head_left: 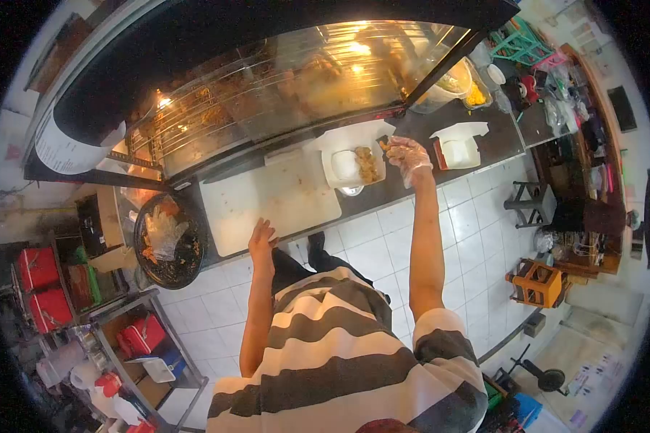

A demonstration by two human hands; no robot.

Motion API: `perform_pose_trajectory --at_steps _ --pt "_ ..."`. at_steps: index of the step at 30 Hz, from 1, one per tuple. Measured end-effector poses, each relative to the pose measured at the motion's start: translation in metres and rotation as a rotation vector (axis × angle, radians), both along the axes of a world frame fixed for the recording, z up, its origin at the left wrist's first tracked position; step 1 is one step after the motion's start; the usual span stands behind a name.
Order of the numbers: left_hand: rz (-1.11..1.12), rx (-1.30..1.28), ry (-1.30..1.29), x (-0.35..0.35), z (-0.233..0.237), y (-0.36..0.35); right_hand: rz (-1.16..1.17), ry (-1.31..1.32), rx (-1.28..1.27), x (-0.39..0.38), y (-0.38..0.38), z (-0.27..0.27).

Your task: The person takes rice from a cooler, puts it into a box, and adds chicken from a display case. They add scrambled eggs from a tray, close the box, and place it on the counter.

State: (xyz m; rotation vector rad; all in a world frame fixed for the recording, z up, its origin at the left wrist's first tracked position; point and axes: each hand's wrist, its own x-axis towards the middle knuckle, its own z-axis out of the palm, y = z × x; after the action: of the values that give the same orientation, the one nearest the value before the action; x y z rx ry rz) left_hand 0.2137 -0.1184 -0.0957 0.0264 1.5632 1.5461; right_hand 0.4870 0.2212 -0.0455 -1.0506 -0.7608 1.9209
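My right hand point(407, 160), in a clear plastic glove, is closed on a small brown piece of food point(387, 146). It is between two paper boxes on the dark counter. Left of it, the open box point(329, 170) holds white rice point(347, 167) and brown fried food point(367, 165). To its right stands another open box point(458, 152) with pale contents. My bare left hand point(262, 237) rests at the front edge of the white cutting board point(267, 202), fingers apart, holding nothing.
A lit glass display case point(282, 94) runs behind the counter. At the left is a black round mortar point(170, 242) with a plastic glove or bag in it. Tubs point(448, 86) and yellow food point(477, 94) stand at the back right. A grey stool point(531, 205) is beyond.
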Motion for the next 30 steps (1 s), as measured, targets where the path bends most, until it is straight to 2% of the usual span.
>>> perform_pose_trajectory --at_steps 1,3,4,5,7,8,9,11,12,14,17,19,21,22,23,25,27,29,30 --pt "-0.003 0.000 0.004 -0.001 0.000 0.000 -0.003 0.004 0.000 0.001 -0.002 -0.012" --pt "-0.054 -0.024 0.051 -0.003 0.000 0.001 0.036 -0.257 0.165 -0.002 -0.007 -0.030" --pt "-0.054 -0.025 0.055 -0.004 0.000 0.000 0.151 -0.510 0.320 -0.002 -0.007 -0.035" --pt "-0.050 -0.015 0.055 -0.005 0.000 -0.001 0.151 -0.507 0.319 -0.002 -0.008 -0.040" --pt "-0.045 -0.003 0.056 -0.008 0.000 -0.003 0.294 -1.174 0.614 -0.020 -0.022 -0.021" --pt "-0.038 -0.007 0.056 -0.009 0.000 -0.003 0.408 -1.316 0.574 -0.029 -0.015 -0.030" --pt "-0.030 -0.011 0.055 -0.010 0.000 -0.003 0.407 -1.316 0.574 -0.038 -0.019 -0.030" --pt "-0.011 -0.026 0.035 -0.010 0.005 -0.001 0.718 -1.613 0.690 -0.059 -0.028 -0.029" --pt "0.010 -0.040 0.016 -0.010 0.007 0.000 0.748 -1.658 0.592 -0.068 -0.028 -0.041" --pt "0.016 -0.029 0.022 -0.012 0.009 -0.001 0.685 -1.665 0.593 -0.071 -0.021 -0.079" --pt "0.039 -0.018 0.033 -0.016 0.006 -0.006 0.602 -1.657 0.546 -0.075 -0.019 -0.077" --pt "0.054 -0.018 0.032 -0.018 0.003 -0.009 0.581 -1.650 0.495 -0.068 -0.024 -0.051" --pt "0.076 -0.016 0.012 -0.018 0.002 -0.010 0.424 -1.301 0.496 -0.048 -0.024 -0.026" --pt "0.081 -0.017 0.007 -0.018 0.005 -0.010 0.340 -1.345 0.874 -0.036 -0.018 -0.036" --pt "0.077 -0.023 0.017 -0.018 0.008 -0.010 0.345 -1.347 0.874 -0.023 -0.008 -0.044" --pt "0.068 -0.030 0.023 -0.017 0.006 -0.011 0.227 -0.625 0.259 -0.012 -0.002 -0.031" --pt "0.044 -0.033 0.018 -0.019 0.002 -0.008 0.212 -0.613 0.245 -0.005 -0.004 -0.009" --pt "0.032 -0.014 0.022 -0.016 0.001 -0.004 0.180 -0.412 0.298 0.003 -0.006 0.001" --pt "0.025 0.002 0.029 -0.016 0.002 -0.003 0.190 -0.422 0.253 0.003 -0.002 0.002"
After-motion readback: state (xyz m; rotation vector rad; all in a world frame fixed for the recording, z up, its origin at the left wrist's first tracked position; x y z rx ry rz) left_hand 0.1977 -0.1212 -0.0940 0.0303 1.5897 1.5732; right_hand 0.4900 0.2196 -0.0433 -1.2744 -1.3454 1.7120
